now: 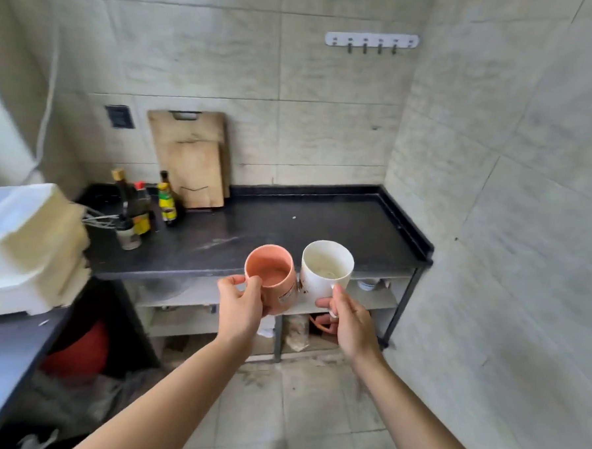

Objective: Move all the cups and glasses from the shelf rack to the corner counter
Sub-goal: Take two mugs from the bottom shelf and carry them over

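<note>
In front of the corner counter [322, 222], both my arms are out, one cup per hand. My left hand [240, 305] is closed around the pink cup [271, 274], fingers wrapped on its near side, thumb at the rim; cup upright, tipped slightly toward me, label low on its side. My right hand [346, 316] is pinching the handle of the white mug [326, 270], thumb on top, fingers curled under; mug also roughly upright, inside looks stained. The two cups sit side by side, nearly touching, both held in the air just over the counter's front edge, neither set down. Counter top is black with a raised lip along the back and right side, mostly bare in the middle and right. At its left end: three sauce bottles [141, 202] grouped together, a small jar [128, 236] in front of them, a wire whisk [99, 219] lying beside. Two wooden cutting boards [192, 157] lean upright against the back wall, smaller one in front. Wall outlet [119, 116] left of the boards, hook rail [371, 41] higher up on the right. Under the counter, open shelves with a small bowl [367, 283] at the right; other contents too blurred to tell. At far left, a white plastic container [22, 244] on a second dark counter, something red [79, 350] on the floor below.
</note>
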